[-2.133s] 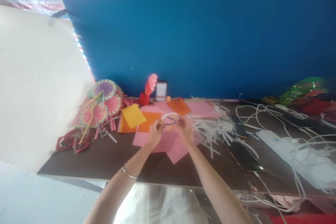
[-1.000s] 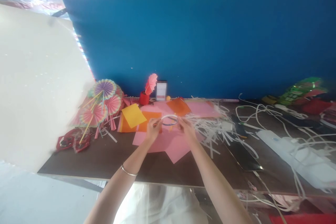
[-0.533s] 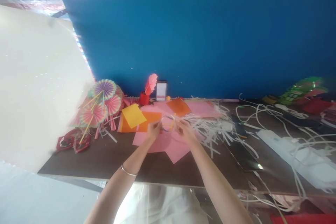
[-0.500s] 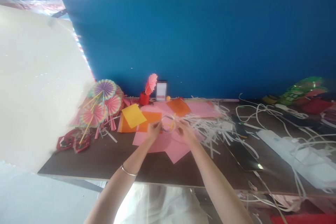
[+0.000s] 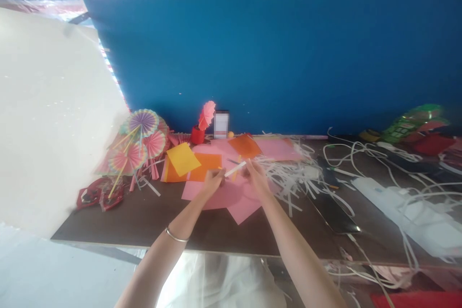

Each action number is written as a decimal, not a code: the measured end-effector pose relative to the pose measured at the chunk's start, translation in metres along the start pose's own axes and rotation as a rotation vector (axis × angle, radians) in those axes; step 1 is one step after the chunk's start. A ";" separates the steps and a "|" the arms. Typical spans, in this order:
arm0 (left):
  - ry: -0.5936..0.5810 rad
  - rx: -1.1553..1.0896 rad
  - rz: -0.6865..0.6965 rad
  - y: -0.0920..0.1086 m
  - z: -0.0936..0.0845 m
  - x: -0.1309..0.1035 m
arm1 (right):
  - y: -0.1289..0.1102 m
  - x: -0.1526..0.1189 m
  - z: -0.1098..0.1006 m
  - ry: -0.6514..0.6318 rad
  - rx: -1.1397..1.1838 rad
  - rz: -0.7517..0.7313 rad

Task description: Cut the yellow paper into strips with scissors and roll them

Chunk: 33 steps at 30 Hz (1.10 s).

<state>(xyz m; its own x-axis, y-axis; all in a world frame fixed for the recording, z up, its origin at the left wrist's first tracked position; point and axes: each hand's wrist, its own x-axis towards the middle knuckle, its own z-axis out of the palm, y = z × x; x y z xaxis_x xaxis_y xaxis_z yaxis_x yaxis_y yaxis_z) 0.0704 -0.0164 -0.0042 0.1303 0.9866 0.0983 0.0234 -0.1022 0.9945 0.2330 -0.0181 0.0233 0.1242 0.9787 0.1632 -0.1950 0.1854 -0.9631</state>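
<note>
A narrow white paper strip (image 5: 235,169) stretches at a slant between my two hands, over the pink paper sheets (image 5: 238,211). My left hand (image 5: 213,180) is closed on its lower left end. At the upper right end, my right hand (image 5: 255,172) pinches the strip. Small yellow strips (image 5: 237,167) and a thin dark item (image 5: 233,160) lie just behind it. To the left are a yellow square of paper (image 5: 183,159) and an orange sheet (image 5: 205,167). A tangle of white paper strips (image 5: 296,178) lies right of my right hand.
Folded paper fans (image 5: 142,122) stand at the left, behind a red plastic-wrapped item (image 5: 101,194). A red pot (image 5: 197,134) and an upright phone (image 5: 221,125) are at the back. On the right lie a black phone (image 5: 335,214), a white power strip (image 5: 390,207) and cables.
The white strip looked like a round loop between my hands before; now it appears as a straight slanted band. My hands have stayed in nearly the same place.
</note>
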 end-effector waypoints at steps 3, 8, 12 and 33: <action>-0.036 -0.015 0.019 0.003 0.001 -0.003 | 0.002 0.001 0.000 0.042 -0.047 -0.016; -0.056 -0.064 0.046 0.005 0.001 -0.004 | 0.005 0.002 0.001 0.084 -0.097 -0.017; -0.087 -0.073 0.059 0.006 0.001 -0.005 | 0.003 -0.001 0.002 0.102 -0.178 -0.038; -0.106 -0.019 0.179 0.018 0.007 -0.015 | 0.009 -0.003 0.002 0.083 -0.440 -0.118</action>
<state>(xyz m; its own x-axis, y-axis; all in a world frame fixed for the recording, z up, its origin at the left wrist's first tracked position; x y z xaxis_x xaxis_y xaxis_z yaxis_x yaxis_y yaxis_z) 0.0758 -0.0334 0.0118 0.2346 0.9339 0.2697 -0.0277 -0.2709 0.9622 0.2291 -0.0195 0.0143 0.2019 0.9395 0.2768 0.2548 0.2225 -0.9411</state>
